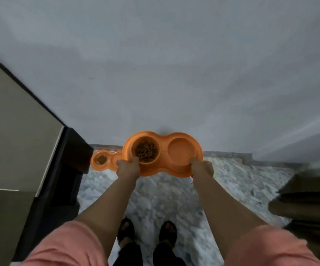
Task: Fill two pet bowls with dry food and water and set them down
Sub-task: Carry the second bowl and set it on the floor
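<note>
Carrying double bowl (174,166) in the air above floor (166,192), near the wall: left hand (128,168) and right hand (203,168) pinch its near rim. Risk: tilt spills kibble (146,151) or water. Second bowl (102,161) sits at floor's far-left edge; could bump it.

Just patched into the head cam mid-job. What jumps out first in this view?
An orange double bowl held out in mid-frame, above the floor, by both hands: the left hand grips its near-left rim, the right hand its near-right rim. Its left well holds brown dry food; whether the right well holds water cannot be told. A second orange double bowl already sits on the floor by the wall, at the left.
</note>
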Action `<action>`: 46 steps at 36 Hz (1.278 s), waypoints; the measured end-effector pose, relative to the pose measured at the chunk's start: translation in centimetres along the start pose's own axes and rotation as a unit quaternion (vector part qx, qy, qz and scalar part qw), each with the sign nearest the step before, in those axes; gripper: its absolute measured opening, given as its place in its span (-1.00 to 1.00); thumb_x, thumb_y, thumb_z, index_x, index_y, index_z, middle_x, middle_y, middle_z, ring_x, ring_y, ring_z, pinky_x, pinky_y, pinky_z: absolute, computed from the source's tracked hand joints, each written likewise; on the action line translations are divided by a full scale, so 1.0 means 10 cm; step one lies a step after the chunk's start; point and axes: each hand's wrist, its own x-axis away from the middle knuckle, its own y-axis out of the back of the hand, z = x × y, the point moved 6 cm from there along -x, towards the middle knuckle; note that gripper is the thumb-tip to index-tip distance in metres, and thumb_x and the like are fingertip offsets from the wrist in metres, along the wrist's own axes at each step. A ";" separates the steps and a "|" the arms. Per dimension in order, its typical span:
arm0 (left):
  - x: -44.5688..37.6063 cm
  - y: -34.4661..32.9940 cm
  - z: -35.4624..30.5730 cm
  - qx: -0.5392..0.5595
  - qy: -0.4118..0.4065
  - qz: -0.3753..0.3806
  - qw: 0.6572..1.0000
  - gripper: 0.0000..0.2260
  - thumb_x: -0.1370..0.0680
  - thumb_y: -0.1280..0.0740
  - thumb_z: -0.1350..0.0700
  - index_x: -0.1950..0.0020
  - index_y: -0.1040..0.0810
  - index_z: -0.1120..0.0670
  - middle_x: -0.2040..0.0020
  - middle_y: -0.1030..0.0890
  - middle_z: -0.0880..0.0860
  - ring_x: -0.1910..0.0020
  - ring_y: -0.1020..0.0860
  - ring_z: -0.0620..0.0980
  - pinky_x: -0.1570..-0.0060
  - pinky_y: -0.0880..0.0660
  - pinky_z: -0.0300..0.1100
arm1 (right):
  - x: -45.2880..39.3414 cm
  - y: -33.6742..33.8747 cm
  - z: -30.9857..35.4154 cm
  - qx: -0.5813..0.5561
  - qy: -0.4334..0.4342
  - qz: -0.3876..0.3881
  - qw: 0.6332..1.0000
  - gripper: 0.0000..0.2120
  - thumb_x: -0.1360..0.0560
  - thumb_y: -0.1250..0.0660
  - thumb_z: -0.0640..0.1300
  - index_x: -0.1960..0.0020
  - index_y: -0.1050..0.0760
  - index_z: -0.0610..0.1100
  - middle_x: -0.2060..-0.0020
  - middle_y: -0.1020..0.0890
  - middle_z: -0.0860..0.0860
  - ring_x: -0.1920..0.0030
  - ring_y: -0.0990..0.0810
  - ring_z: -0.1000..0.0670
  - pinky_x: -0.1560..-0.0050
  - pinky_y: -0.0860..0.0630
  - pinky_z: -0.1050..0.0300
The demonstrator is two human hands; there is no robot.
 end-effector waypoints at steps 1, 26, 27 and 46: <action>-0.14 -0.08 0.10 -0.001 0.004 0.001 1.000 -0.47 -0.53 -0.28 -0.03 -0.39 -0.25 0.21 -0.19 -0.50 0.29 -0.11 -0.53 0.30 -0.09 -0.55 0.20 | -0.12 -0.08 -0.07 0.003 -0.004 0.004 1.000 -0.51 -0.35 -0.39 -0.07 -0.23 -0.43 -0.20 -0.16 -0.53 -0.16 0.03 -0.61 -0.20 0.21 -0.49 0.04; -3.64 -1.69 2.14 0.021 0.000 0.021 1.000 -0.43 -0.55 -0.33 0.01 -0.46 -0.21 0.21 -0.31 -0.42 0.30 -0.24 -0.47 0.32 -0.18 -0.50 0.20 | -3.16 -2.36 -2.02 0.028 -0.013 0.023 0.999 -0.45 -0.40 -0.34 -0.16 -0.34 -0.34 -0.29 -0.21 -0.47 -0.24 -0.07 -0.54 -0.23 0.15 -0.45 0.02; -3.76 -1.73 2.19 0.021 0.000 0.028 0.999 -0.43 -0.54 -0.33 0.01 -0.45 -0.23 0.22 -0.29 -0.43 0.30 -0.22 -0.48 0.31 -0.16 -0.51 0.20 | -3.23 -2.43 -2.07 0.034 -0.015 0.024 0.999 -0.45 -0.38 -0.35 -0.14 -0.33 -0.36 -0.28 -0.20 -0.48 -0.24 -0.05 -0.56 -0.23 0.16 -0.47 0.02; -5.01 -2.09 2.47 -0.070 0.024 0.063 0.995 -0.58 -0.59 -0.26 0.12 -0.38 -0.38 0.32 -0.30 -0.48 0.32 -0.27 -0.48 0.28 -0.27 -0.46 0.09 | -4.04 -3.32 -2.35 0.108 -0.045 0.041 0.992 -0.48 -0.43 -0.36 -0.08 -0.33 -0.36 -0.23 -0.19 -0.50 -0.22 -0.06 -0.57 -0.21 -0.02 -0.57 -0.05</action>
